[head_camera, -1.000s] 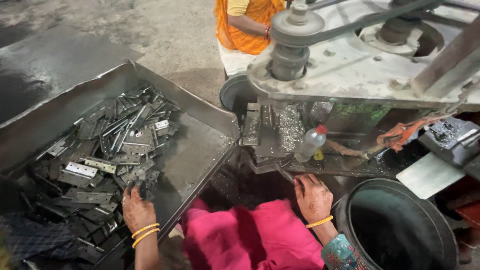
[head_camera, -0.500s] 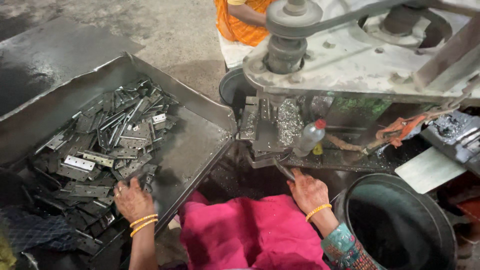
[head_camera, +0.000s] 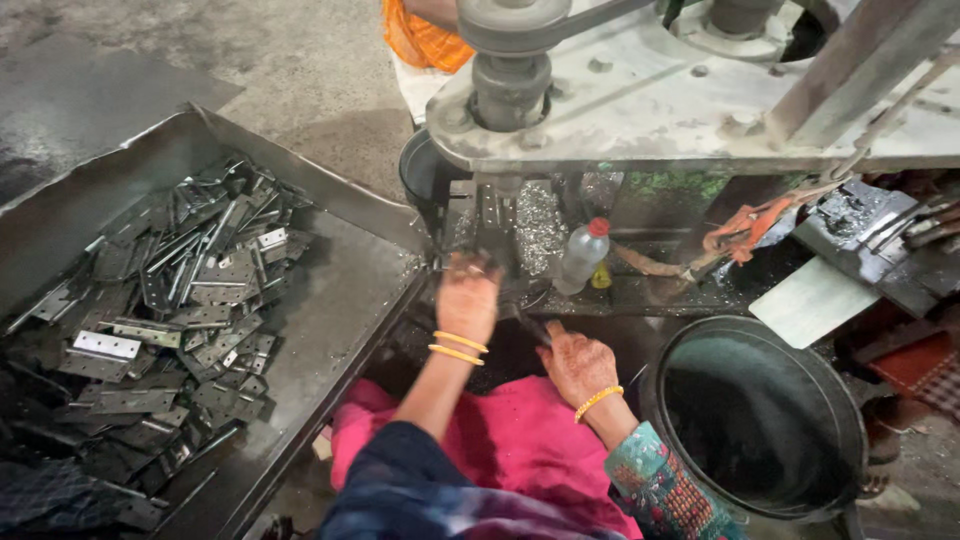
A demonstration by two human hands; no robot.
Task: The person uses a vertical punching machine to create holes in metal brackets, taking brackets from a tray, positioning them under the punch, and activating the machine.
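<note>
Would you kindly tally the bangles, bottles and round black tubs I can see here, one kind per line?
Bangles: 3, two on the left wrist, one on the right wrist
Bottle: 1
Black tub: 1 in full view
Total: 5

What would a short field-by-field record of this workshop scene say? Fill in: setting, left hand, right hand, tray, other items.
setting: a person sits at a belt-driven metal machine
left hand: left hand reaches up to the machine's work area, blurred; grip cannot be told
right hand: right hand lies low beside a thin rod, thumb up
tray: metal tray holds a heap of hinges
other items: plastic bottle, dark round tub
</note>
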